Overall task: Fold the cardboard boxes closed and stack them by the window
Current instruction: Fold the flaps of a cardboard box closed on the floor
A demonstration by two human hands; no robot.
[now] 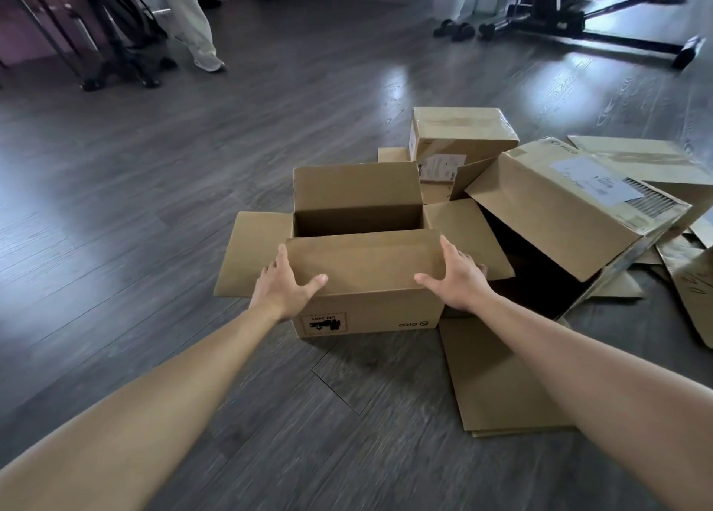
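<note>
Both hands apart on the near flap of the box on the floor, left hand and right hand gripping its ends, and with side flaps still splayed it may fold in the wrong order.

The open box is plain brown cardboard, matt, printed in black on its near wall. The large tipped box beside it is like cardboard with a white paper label and glossy clear tape. The floor is grey wood-grain plank, smooth with a soft sheen.
</note>
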